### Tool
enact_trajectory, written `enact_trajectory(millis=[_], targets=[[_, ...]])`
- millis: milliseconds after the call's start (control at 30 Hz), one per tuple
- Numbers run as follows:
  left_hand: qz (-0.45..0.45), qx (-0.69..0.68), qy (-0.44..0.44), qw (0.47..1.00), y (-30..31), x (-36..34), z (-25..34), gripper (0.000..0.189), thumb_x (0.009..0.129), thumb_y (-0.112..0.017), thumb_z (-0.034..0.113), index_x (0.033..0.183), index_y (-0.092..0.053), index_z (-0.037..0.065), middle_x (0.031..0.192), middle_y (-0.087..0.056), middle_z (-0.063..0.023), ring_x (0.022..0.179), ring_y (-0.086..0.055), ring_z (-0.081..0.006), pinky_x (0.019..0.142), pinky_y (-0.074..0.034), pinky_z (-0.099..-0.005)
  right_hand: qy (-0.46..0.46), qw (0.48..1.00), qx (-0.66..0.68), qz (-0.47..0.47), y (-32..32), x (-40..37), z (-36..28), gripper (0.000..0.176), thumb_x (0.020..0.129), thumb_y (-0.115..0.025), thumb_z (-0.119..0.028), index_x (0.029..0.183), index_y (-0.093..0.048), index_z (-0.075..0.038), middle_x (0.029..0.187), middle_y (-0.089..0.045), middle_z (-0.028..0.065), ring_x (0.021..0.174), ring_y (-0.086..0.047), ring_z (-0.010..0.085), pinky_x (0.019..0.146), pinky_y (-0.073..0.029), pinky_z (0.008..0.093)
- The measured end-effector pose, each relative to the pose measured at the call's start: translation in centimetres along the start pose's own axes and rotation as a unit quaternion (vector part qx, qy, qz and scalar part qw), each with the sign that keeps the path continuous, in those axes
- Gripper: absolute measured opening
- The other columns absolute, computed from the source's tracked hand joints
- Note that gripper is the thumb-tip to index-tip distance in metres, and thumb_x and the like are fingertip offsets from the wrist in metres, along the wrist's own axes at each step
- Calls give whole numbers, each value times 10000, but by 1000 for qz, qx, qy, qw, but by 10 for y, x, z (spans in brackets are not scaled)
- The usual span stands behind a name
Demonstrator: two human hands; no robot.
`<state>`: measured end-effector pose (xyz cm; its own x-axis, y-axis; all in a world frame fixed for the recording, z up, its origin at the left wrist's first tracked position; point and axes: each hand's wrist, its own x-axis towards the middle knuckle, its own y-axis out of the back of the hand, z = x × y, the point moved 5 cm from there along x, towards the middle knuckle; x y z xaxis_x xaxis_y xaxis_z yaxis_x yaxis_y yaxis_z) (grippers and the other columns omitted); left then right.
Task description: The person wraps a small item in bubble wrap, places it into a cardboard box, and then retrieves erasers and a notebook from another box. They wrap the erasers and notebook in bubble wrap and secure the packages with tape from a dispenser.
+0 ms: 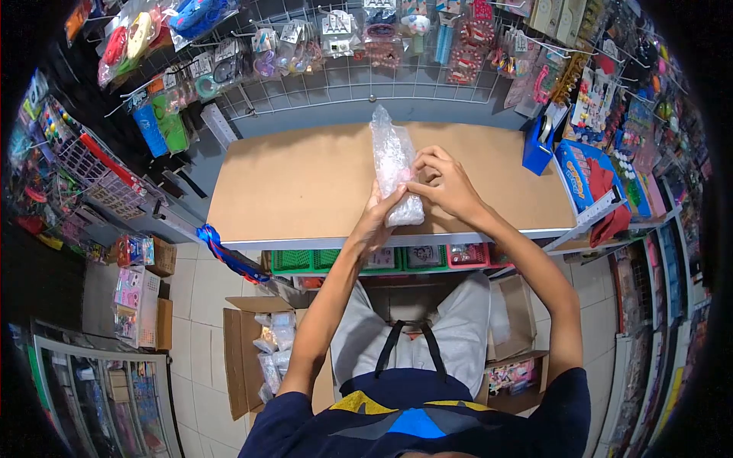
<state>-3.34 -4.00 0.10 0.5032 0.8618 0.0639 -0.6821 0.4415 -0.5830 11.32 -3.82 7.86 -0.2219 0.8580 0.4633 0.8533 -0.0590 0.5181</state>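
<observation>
Clear, slick film is the main hazard: the plastic packet (393, 156) may slide through the pinch and tip off the near edge of the brown tabletop (290, 183), toward the open cardboard box (243, 359) below it. The packet stands upright over that near edge, between both hands. Left hand (376, 219) closes on its lower part; right hand (447, 185) pinches its middle with curled fingers. Contents cannot be identified.

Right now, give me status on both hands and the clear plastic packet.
Left hand, right hand: both shut on clear crinkly plastic packet. Packet upright over brown board tabletop. Nothing blocking.
</observation>
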Motion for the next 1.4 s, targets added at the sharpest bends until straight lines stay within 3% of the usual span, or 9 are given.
enact_trajectory(millis=[67,167,267,500,700,833,1067,1233,1400], targets=[[-9,-3,6,1000,3,1,0,615,985,-618,241,1459,-246,116,1310,-494,-92,1206,-542,-190,959,-522,-372,-50,994,38,91,-2,-10,15,435,797,-813,-257,1086,-624,8,1169,-589,131,952,-642,221,817,-544,330],[-8,8,24,1000,-5,-5,3,597,996,-607,230,1453,-243,107,1322,-490,-90,1208,-534,-179,957,-514,-363,-269,936,220,61,-12,-26,43,524,820,-806,-247,1220,-583,9,1197,-618,133,1017,-647,202,857,-547,322],[-39,59,26,997,-6,-4,5,632,1005,-590,259,1498,-224,109,1376,-476,-97,1226,-525,-180,986,-494,-362,-279,878,379,-86,-9,-27,18,508,839,-793,-182,1252,-582,23,1197,-647,138,1063,-650,203,916,-536,323],[-83,235,-97,963,-13,9,40,495,966,-651,181,1383,-447,10,1300,-563,-112,1220,-529,-186,1051,-425,-346,-103,933,345,1,-3,-17,21,475,843,-765,-68,1262,-579,54,1189,-663,110,1057,-648,180,940,-520,316],[-45,231,-94,967,12,16,29,468,950,-665,156,1346,-499,-30,1300,-591,-134,1220,-544,-202,1049,-432,-352,-77,967,244,-5,-8,-15,32,612,849,-767,-85,1380,-469,-23,1195,-640,135,1111,-619,185,945,-501,305],[-41,202,-86,975,17,14,25,483,952,-664,169,1358,-485,-21,1283,-598,-127,1211,-550,-203,1044,-436,-355,-63,939,335,38,9,-14,40,697,872,-754,-125,1420,-324,-115,1328,-509,113,1154,-585,190,959,-495,368],[-39,214,-71,973,12,15,23,563,964,-645,169,1432,-377,9,1324,-563,-134,1226,-537,-203,1050,-425,-357,31,998,-15,-54,66,27,-20,551,826,-795,-187,1292,-508,-123,1414,-441,20,1312,-446,197,993,-463,373],[-49,231,-122,964,0,9,29,623,974,-620,140,1481,-264,76,1328,-545,-187,1244,-521,-238,1046,-418,-373,-7,989,15,-148,67,61,-8,319,825,-801,-229,1064,-688,-50,1130,-651,35,1071,-572,134,904,-484,325],[-57,282,-160,944,10,10,23,671,965,-617,78,1474,-186,154,1292,-550,-191,1192,-537,-249,1015,-437,-395,-53,975,101,-189,62,70,10,273,814,-808,-262,929,-717,-32,878,-671,1,876,-556,98,834,-439,279]])
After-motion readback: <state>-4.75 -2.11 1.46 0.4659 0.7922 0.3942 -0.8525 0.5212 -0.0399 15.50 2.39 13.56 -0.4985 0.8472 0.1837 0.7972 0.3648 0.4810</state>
